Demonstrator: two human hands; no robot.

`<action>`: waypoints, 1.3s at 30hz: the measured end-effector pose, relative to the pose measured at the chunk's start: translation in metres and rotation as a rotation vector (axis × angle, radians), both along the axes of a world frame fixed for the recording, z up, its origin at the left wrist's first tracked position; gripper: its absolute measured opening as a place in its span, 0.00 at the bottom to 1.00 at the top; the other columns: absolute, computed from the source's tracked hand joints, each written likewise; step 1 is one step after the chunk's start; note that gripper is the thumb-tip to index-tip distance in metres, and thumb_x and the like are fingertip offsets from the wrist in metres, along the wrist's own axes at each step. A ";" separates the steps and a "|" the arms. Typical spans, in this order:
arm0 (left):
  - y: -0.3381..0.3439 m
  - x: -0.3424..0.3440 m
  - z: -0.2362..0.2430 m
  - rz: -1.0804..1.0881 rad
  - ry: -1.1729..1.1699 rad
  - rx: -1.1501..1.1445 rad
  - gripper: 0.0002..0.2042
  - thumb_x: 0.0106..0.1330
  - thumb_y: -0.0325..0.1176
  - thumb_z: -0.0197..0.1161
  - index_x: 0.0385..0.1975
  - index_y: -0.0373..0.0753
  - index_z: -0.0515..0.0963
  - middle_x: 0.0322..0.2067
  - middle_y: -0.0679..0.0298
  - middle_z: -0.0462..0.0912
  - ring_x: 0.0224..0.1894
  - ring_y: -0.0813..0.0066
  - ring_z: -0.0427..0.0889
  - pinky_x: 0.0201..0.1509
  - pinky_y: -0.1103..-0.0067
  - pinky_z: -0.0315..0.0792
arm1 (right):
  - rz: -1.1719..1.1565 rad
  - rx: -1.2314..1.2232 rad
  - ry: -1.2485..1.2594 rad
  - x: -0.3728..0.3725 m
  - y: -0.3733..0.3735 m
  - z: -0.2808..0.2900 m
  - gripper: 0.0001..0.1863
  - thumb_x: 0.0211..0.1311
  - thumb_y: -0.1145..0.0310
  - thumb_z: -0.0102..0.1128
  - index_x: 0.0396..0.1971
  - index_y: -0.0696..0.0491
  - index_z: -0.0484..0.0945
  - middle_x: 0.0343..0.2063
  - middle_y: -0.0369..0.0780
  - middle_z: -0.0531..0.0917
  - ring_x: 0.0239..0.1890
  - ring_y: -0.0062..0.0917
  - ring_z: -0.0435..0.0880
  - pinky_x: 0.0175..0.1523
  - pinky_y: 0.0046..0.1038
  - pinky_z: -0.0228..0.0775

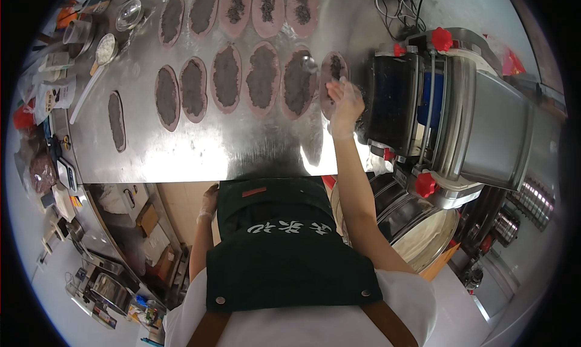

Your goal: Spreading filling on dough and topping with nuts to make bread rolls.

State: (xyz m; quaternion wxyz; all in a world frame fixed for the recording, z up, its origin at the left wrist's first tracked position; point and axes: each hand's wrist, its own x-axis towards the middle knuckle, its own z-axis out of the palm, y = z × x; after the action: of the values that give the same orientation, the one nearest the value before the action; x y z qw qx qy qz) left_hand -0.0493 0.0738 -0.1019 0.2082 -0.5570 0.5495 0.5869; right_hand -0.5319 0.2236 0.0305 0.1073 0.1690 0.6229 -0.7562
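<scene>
My right hand point(347, 106), in a thin clear glove, reaches over the rightmost oval of pink dough point(327, 109) in the near row. Its fingers are slightly bent and apart over the dark crumbly filling point(336, 65) there, with nothing visible held in them. My left hand point(208, 203), gloved too, hangs beside the apron below the table's front edge, and its fingers are partly hidden. Left of the right hand lies a dough oval point(299, 83) spread with dark paste. Several similar ovals make two rows, and a narrow coated strip point(117, 122) lies farther left.
A steel roller machine point(448, 111) with red knobs stands right of the metal table point(181, 156). Below it is a round steel container point(423, 238). At the table's left are a long-handled white spatula point(86, 95), a small bowl point(106, 49) and a clear bowl point(129, 15).
</scene>
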 end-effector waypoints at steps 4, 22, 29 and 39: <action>0.003 -0.011 0.009 0.094 -0.020 0.022 0.24 0.62 0.33 0.54 0.57 0.25 0.68 0.54 0.46 0.75 0.55 0.59 0.76 0.59 0.76 0.69 | 0.006 0.033 -0.064 0.009 0.006 -0.012 0.14 0.67 0.69 0.48 0.42 0.66 0.74 0.34 0.49 0.82 0.35 0.33 0.85 0.40 0.26 0.77; -0.005 -0.021 0.021 0.008 0.022 0.014 0.23 0.64 0.33 0.54 0.57 0.25 0.68 0.52 0.49 0.78 0.52 0.63 0.79 0.55 0.76 0.71 | -0.162 -0.147 -0.235 0.070 0.058 -0.032 0.12 0.69 0.70 0.47 0.42 0.63 0.74 0.31 0.46 0.83 0.34 0.30 0.84 0.37 0.23 0.77; -0.012 -0.010 0.010 -0.059 0.027 -0.036 0.22 0.64 0.34 0.54 0.55 0.26 0.70 0.51 0.46 0.77 0.53 0.59 0.78 0.57 0.75 0.70 | -0.054 -0.147 -0.235 0.083 0.047 -0.027 0.14 0.70 0.68 0.47 0.44 0.64 0.73 0.34 0.46 0.82 0.36 0.31 0.84 0.41 0.25 0.76; -0.012 -0.016 0.023 -0.034 0.045 -0.008 0.23 0.63 0.33 0.55 0.57 0.26 0.69 0.52 0.47 0.77 0.53 0.60 0.78 0.56 0.75 0.71 | 0.109 0.035 -0.017 0.061 0.030 0.000 0.15 0.69 0.68 0.49 0.42 0.65 0.75 0.34 0.49 0.82 0.34 0.31 0.85 0.41 0.25 0.77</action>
State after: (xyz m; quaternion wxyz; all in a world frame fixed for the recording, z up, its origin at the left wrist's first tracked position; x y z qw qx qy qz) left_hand -0.0655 0.0616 -0.0787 0.2035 -0.5352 0.5657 0.5934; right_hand -0.4712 0.2536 0.0308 0.1506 0.1430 0.6435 -0.7367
